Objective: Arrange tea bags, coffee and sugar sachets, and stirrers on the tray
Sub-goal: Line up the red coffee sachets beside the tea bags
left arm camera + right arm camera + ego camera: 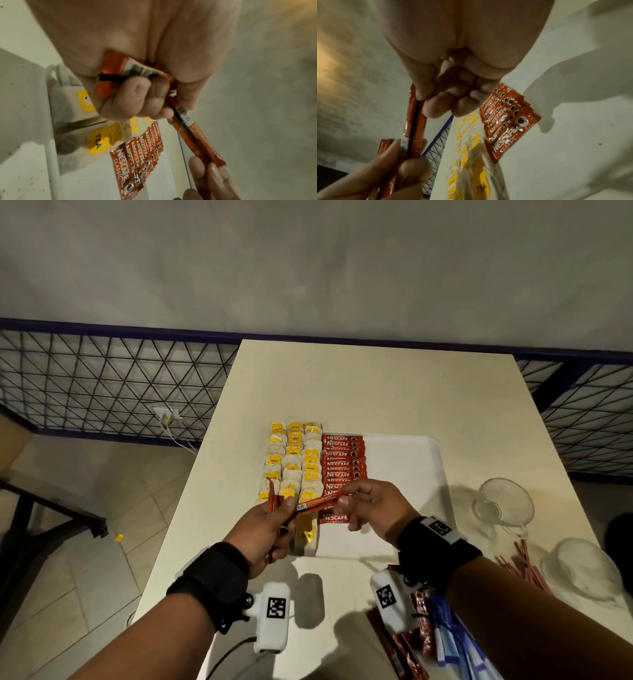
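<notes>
Nearest me on the table point(376, 378), under my right forearm, I see a loose heap of red coffee sticks and blue-and-white sachets point(448, 642); red stirrers point(524, 566) lie to the right, beside two clear glass cups point(503, 505).

Just beyond, my left hand point(270, 529) has its fingers curled round a small bunch of red coffee sticks point(126, 67), held above the near left corner of the white tray point(404, 446). My right hand point(376, 505) pinches the far end of one stick point(320, 503) from that bunch between thumb and fingertips, its other fingers curled in; the stick spans the gap between the two hands, its near end at my left thumb.

Under the hands, on the tray, a row of Nescafe sachets point(342, 470) lies overlapped, running away from me. Touching it on the left are three columns of yellow-tagged tea bags point(294, 463), reaching the tray's far left corner.
</notes>
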{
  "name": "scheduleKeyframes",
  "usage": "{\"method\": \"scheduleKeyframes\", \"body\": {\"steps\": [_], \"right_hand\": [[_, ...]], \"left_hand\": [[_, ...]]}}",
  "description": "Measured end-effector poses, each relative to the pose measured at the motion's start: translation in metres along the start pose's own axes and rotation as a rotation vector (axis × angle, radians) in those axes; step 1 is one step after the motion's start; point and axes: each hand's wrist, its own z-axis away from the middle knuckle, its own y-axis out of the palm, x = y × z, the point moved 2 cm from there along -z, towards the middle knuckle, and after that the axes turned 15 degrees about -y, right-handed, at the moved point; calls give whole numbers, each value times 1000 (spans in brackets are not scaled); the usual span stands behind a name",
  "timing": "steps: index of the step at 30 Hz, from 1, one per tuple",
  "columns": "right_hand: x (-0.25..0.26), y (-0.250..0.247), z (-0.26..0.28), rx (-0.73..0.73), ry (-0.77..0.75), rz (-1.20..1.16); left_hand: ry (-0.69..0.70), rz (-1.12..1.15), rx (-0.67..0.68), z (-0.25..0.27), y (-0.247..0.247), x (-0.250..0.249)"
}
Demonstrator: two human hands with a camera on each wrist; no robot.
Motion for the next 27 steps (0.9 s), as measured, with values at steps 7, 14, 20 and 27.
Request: {"method": "scheduleKeyframes", "body": {"steps": [7, 14, 20, 27], "right_hand": [[-3, -5, 0, 1, -78, 5], [-13, -13, 0, -4, -33, 156], [-34, -38, 8, 9, 155, 307], [-61, -35, 5, 19, 346, 523]], "left_hand": [[167, 24, -165, 2, 5, -4], [172, -5, -205, -2, 8, 0], [190, -92, -483, -7, -24, 2], [119, -174, -570, -11, -58, 22]]}}
